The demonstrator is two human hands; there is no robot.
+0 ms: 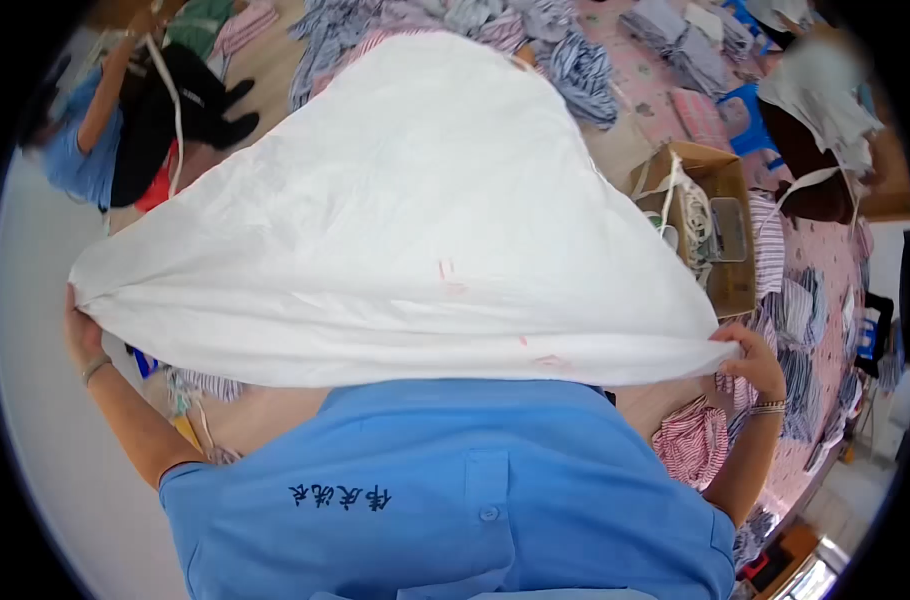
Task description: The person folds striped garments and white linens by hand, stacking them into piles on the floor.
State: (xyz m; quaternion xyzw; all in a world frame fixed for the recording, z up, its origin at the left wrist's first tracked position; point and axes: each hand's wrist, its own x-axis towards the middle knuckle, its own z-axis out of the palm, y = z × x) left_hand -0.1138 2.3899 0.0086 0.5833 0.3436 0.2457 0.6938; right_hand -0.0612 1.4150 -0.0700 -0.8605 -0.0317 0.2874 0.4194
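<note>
A large white cloth (425,200) is stretched out wide in front of my blue shirt, with a few faint red marks near its middle and lower edge. At the far left my left hand (83,325) is closed on one corner of it. My right hand (755,362) pinches the opposite corner on the right. Folds run along the cloth's near edge between both hands, while its far part spreads away and narrows toward the top.
To the right stands a cardboard box (750,230) with white cord and a clear plastic container. Striped clothes (580,80) lie in piles on the floor. One person (85,150) sits at the upper left; another (810,120) is at the upper right beside a blue stool (745,120).
</note>
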